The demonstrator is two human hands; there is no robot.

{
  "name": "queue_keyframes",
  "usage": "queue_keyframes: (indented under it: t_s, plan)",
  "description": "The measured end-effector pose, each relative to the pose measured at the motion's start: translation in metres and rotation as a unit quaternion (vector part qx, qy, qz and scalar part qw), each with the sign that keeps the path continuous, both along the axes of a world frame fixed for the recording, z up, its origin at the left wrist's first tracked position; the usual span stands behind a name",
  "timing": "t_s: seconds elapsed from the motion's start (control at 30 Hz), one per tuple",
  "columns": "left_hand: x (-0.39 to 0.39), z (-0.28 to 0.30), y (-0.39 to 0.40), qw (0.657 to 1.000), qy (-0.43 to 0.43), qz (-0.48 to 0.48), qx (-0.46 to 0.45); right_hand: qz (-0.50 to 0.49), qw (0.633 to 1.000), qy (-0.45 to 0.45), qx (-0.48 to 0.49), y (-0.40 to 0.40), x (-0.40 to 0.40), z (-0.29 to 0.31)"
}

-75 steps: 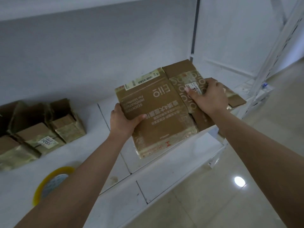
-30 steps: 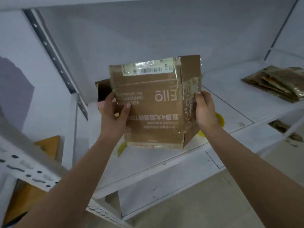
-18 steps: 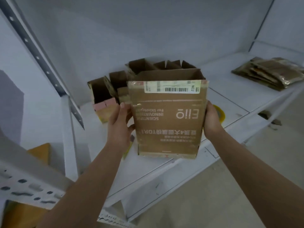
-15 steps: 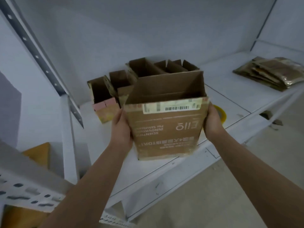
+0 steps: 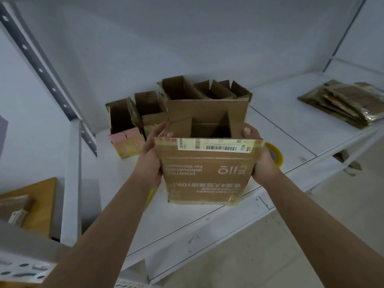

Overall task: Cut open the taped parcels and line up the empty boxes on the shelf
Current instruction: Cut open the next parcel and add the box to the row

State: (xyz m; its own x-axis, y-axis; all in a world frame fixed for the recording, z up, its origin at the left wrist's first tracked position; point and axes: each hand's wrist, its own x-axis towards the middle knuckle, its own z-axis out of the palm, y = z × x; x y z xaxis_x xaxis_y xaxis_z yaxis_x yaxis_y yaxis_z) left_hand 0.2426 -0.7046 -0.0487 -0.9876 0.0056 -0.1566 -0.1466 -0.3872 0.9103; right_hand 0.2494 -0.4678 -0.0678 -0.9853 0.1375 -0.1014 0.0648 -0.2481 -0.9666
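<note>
Tipped forward since earlier, the open box [image 5: 207, 169] at frame centre hides a yellow tape roll [image 5: 275, 155], probably; left hand [image 5: 150, 161] and right hand [image 5: 262, 163] clasp its sides.

"Eiio", "N02" on box [image 5: 207, 171]

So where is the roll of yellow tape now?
In the head view the yellow tape roll lies on the white shelf, just right of the Eiio box, partly hidden behind the right hand.
</note>
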Motion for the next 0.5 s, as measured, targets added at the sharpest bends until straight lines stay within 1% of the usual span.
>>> queue_keyframes:
  t_s: [0.07, 0.2, 0.27, 0.4, 0.5]
  plan:
    - [0.001, -0.001, 0.0, 1.0, 0.018, -0.003, -0.015, 0.002, 0.999, 0.023, 0.037, 0.001, 0.004, 0.004]
    - [0.002, -0.001, -0.004, 0.994, 0.067, -0.047, -0.073, 0.03, 0.994, 0.084, 0.06, 0.003, 0.009, 0.011]
    - [0.002, 0.0, -0.005, 0.99, 0.09, -0.062, -0.085, 0.02, 0.993, 0.097, 0.067, 0.002, 0.012, 0.013]
    - [0.004, 0.003, -0.002, 0.992, 0.093, -0.032, -0.077, -0.021, 0.991, 0.122, 0.058, -0.003, 0.018, 0.011]
    - [0.006, 0.001, 0.0, 0.994, 0.076, -0.009, -0.076, -0.052, 0.987, 0.14, 0.052, -0.007, 0.021, 0.008]
